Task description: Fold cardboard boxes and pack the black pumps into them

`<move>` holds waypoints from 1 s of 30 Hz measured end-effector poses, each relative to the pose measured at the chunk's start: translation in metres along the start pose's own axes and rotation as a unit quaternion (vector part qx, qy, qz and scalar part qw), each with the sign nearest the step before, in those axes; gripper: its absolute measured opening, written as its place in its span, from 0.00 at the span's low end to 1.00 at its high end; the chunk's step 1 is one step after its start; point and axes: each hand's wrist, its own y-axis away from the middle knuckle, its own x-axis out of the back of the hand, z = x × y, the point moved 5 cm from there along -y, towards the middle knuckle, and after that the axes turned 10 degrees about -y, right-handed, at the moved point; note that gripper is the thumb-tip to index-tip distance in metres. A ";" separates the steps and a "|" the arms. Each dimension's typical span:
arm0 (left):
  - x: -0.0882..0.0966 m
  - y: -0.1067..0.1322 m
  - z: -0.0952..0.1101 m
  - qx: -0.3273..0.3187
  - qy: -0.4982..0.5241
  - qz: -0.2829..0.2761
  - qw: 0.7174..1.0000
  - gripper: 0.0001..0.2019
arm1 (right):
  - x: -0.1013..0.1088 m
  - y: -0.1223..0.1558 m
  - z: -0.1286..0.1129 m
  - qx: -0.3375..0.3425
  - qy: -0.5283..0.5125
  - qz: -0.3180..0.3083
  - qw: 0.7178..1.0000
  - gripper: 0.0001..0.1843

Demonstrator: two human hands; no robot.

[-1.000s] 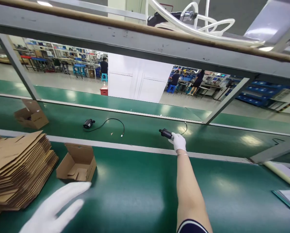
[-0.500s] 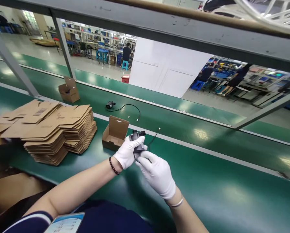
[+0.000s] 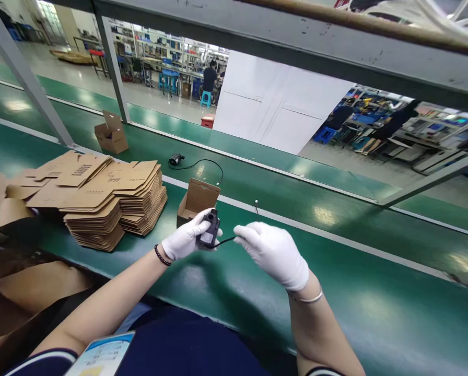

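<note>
Both my hands wear white gloves and meet over the green work surface (image 3: pixel 336 308). My left hand (image 3: pixel 187 240) is closed round a small black pump-like part (image 3: pixel 209 233). My right hand (image 3: pixel 273 251) pinches the black cable (image 3: pixel 226 241) that runs out of that part; the cable's loose end (image 3: pixel 256 202) sticks up behind my hands. Just behind my left hand stands a small open cardboard box (image 3: pixel 197 201).
A tall stack of flat cardboard blanks (image 3: pixel 101 201) lies at the left. On the conveyor belt (image 3: pixel 296 193) behind are another black part with a cable (image 3: pixel 176 159) and a second open box (image 3: pixel 111 137). A grey frame post (image 3: pixel 114 68) rises at the back. People work far off.
My right hand took the black part off the belt and brought it near; my left hand now grips it. My right hand has slid out along the cable, pulling it to the right.
</note>
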 end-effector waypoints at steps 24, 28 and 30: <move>0.018 0.019 0.038 -0.157 -0.197 0.133 0.959 0.61 | -0.007 -0.041 -0.031 0.006 -0.106 -0.021 0.994 0.13; 0.002 0.029 0.029 -0.135 -0.304 0.034 0.943 0.62 | -0.024 -0.070 0.013 -0.072 -0.241 0.027 0.967 0.11; 0.004 0.032 0.032 -0.171 -0.261 0.066 0.948 0.51 | -0.053 -0.071 0.017 -0.102 -0.272 -0.023 0.957 0.11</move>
